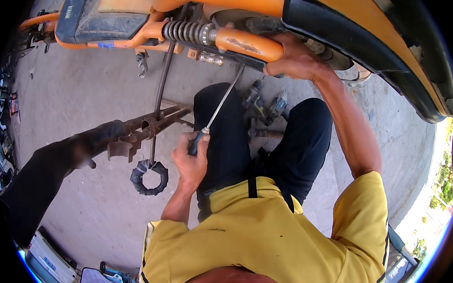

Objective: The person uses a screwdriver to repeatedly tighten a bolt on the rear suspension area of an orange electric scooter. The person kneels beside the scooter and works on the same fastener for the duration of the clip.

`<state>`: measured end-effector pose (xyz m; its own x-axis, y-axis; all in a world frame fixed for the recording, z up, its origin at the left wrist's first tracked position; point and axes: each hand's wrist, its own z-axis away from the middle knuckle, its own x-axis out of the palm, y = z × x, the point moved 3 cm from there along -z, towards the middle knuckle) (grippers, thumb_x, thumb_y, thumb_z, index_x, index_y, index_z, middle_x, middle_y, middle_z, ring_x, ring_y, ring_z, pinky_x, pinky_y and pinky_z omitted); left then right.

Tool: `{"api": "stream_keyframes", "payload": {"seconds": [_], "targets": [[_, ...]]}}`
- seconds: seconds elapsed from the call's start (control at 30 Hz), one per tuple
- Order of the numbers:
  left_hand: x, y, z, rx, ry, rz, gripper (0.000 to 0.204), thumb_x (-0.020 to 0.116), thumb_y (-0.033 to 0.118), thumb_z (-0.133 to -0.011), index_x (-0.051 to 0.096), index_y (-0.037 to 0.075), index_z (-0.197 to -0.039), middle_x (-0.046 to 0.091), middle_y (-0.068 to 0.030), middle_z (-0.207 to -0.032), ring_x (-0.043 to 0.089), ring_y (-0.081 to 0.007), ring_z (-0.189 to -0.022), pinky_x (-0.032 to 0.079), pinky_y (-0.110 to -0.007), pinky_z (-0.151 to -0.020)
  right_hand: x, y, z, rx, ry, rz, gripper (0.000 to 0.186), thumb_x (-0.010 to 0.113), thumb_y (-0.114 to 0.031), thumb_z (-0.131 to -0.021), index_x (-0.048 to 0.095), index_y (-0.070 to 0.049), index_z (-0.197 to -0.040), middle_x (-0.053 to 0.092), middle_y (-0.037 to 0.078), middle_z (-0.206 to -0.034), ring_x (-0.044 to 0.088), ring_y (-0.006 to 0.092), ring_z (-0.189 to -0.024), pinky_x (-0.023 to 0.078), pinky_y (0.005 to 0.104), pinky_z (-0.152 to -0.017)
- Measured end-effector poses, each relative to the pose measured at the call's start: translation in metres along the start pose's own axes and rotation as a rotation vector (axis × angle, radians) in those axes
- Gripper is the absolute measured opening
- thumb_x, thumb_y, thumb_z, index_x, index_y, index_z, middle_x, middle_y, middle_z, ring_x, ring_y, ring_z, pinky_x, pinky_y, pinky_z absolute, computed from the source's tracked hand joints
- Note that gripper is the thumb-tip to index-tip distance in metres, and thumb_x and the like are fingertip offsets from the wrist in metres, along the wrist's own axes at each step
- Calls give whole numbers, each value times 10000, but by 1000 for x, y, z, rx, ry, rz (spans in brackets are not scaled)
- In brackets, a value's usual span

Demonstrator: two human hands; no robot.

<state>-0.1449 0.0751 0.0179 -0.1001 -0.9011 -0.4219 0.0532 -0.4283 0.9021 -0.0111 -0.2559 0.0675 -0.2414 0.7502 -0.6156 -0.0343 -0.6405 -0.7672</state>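
My left hand [190, 162] is closed round the dark handle of a screwdriver [221, 105]. Its long metal shaft points up and away, and the tip reaches the dark bar under an orange frame tube [248, 44] of an orange two-wheeled vehicle. Whether the tip sits in a slot or on a screw is too small to tell. My right hand [298, 58] wraps round the right end of that tube, thumb below, with the other fingers partly hidden behind it. A coil-spring shock absorber [188, 32] joins the tube's left end.
Two power tools [253, 94] lie on the concrete between my knees. Left of me stands a rusty steel stand [130, 137], with a black wrapped ring [149, 178] on its rod. The vehicle's black-edged body [317, 26] arches over my right arm. Assorted items line the far left.
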Motion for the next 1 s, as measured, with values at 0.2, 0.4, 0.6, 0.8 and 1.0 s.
{"api": "stream_keyframes", "payload": {"seconds": [0.2, 0.4, 0.6, 0.8, 1.0], "targets": [[0, -8, 1, -178, -13, 223, 243, 767, 202, -977, 658, -14, -950, 645, -10, -717, 548, -65, -653, 445, -247, -600, -8, -19, 0, 151, -112, -29, 664, 773, -221, -665, 660, -21, -1288, 598, 85, -793, 562, 173, -578, 443, 315, -481], [6, -11, -8, -15, 49, 69, 234, 789, 199, -954, 660, 5, -954, 652, -46, -698, 582, -119, -617, 471, -290, -585, -8, -7, -3, 50, -75, 17, 666, 784, -252, -679, 654, -13, -1287, 620, 100, -882, 604, 201, -715, 468, 337, -555], [8, -4, -9, 320, 143, -276, 229, 812, 187, -925, 657, 20, -951, 670, -118, -688, 597, -176, -543, 485, -336, -545, -11, -29, 4, 229, -106, -48, 635, 789, -317, -631, 682, 19, -1159, 675, 168, -942, 648, 261, -885, 517, 392, -785], [2, -17, -8, -42, -27, 36, 262, 779, 220, -965, 624, 10, -933, 627, -45, -665, 543, -91, -589, 427, -279, -545, -10, -27, 5, 215, -124, -49, 714, 780, -299, -632, 663, 3, -1269, 694, 180, -1060, 656, 281, -987, 513, 369, -891], [3, -22, -9, -246, -87, 324, 314, 749, 263, -994, 587, 19, -881, 572, 11, -668, 500, -61, -605, 369, -237, -552, -4, -17, 2, 145, -98, -46, 725, 755, -166, -675, 615, -16, -1371, 654, 91, -944, 623, 185, -799, 538, 323, -714]]}}
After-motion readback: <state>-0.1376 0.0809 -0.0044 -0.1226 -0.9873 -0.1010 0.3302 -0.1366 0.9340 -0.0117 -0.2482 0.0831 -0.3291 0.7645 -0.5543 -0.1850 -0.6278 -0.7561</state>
